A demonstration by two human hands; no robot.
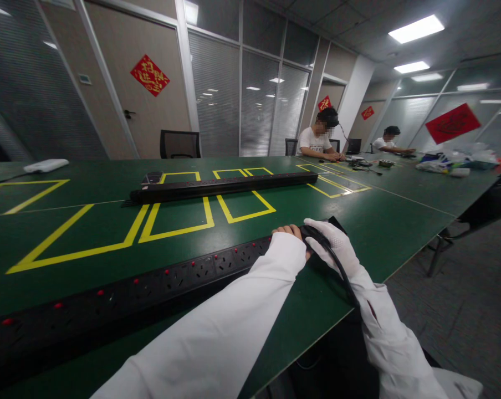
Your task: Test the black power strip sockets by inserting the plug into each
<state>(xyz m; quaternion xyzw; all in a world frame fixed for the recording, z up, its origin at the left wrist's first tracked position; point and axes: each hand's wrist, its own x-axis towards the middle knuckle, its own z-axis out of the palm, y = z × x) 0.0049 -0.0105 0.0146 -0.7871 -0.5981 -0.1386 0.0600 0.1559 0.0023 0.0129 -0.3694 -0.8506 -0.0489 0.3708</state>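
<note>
A long black power strip (204, 269) with several sockets and red buttons lies slantwise across the near part of the table, its left end cut off by the picture's edge. My left hand (290, 231), ungloved, is closed round the strip near its right end; the sleeve hides much of the hand. In a white glove, my right hand (337, 244) grips a thick black cable (345, 277) just beside the left hand. The cable loops over the gloved fingers and runs down along the right forearm. The gloved fingertips partly hide where cable and strip meet.
Farther back on the green table (284, 260) lies another bundle of black power strips (225, 185) across yellow tape outlines (184, 233). A white device (46, 165) sits far left. Two people (317, 138) work at the far end, near plastic bags (458, 158). Chairs (479, 205) stand right.
</note>
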